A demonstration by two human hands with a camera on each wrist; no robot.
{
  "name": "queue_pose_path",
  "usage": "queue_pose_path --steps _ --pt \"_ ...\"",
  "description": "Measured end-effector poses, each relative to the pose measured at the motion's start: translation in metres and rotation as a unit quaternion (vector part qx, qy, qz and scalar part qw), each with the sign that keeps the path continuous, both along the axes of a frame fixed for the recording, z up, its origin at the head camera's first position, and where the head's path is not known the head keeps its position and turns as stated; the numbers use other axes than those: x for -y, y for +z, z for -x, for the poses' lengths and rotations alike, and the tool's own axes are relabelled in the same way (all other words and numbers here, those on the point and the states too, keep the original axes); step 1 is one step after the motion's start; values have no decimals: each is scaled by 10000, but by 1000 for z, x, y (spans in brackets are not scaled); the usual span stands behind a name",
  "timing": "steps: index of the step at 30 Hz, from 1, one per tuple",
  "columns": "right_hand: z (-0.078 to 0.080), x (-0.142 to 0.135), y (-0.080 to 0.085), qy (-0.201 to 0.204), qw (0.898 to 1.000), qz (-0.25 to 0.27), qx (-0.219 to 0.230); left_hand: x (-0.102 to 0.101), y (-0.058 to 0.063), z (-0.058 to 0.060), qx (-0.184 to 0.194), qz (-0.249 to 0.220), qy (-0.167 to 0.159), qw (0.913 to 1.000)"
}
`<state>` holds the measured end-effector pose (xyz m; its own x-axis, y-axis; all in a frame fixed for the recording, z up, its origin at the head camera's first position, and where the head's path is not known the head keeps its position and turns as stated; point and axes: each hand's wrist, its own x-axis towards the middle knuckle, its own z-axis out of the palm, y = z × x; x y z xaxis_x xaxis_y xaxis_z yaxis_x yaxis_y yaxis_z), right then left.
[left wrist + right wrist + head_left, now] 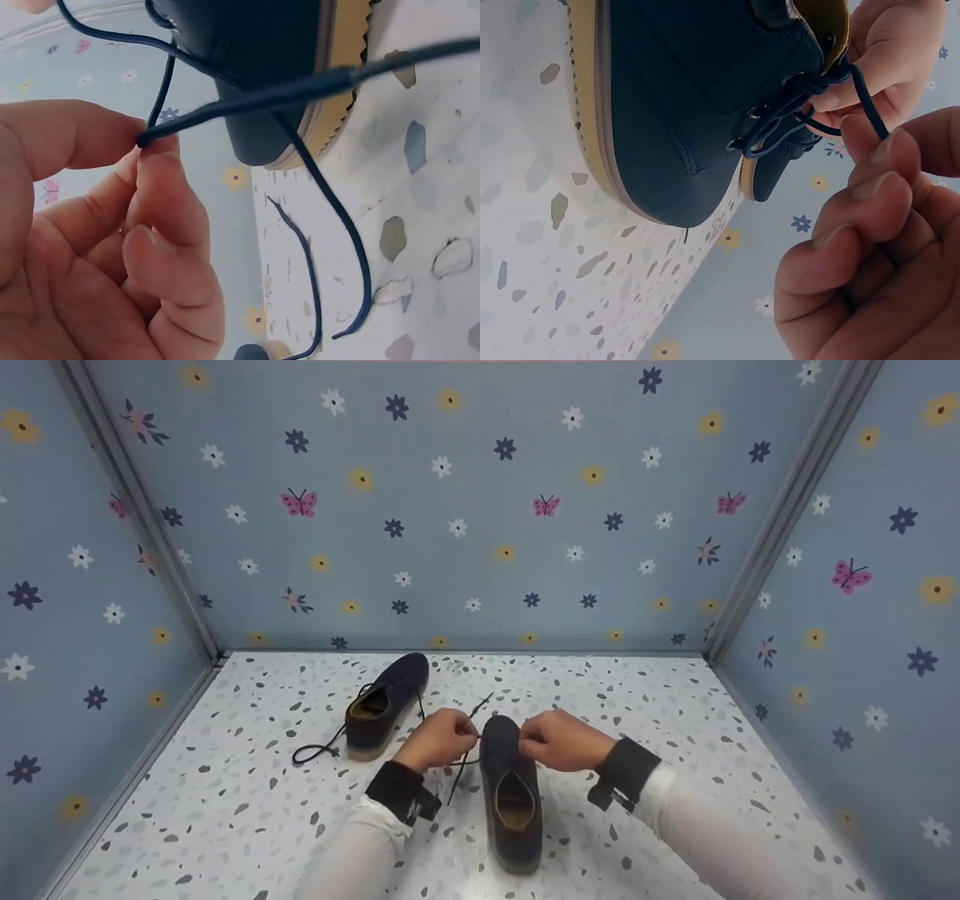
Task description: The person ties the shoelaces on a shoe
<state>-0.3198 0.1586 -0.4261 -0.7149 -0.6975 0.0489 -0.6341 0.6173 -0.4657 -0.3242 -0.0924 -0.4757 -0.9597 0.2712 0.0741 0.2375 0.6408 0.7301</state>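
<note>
Right wrist view: shoe (656, 135) threaded, no bow that I can see; left hand (441, 739) and right hand (566, 739) each pinch lace (867, 97).

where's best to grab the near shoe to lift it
Likely the heel end of the near shoe, coming from above and behind: it stands upright, opening up, heel toward the person. The left hand and right hand pinch laces farther forward, leaving the heel clear.
</note>
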Motion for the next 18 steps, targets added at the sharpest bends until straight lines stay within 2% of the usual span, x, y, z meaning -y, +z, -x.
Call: queue_pose_path --steps 9,18 --pt "7 -3 -3 -232 9997 -16 1 6 8 -5 -24 -103 -147 9998" --pt "11 -1 -3 -373 9993 -65 -46 7 18 -8 -201 -315 -319 9988"
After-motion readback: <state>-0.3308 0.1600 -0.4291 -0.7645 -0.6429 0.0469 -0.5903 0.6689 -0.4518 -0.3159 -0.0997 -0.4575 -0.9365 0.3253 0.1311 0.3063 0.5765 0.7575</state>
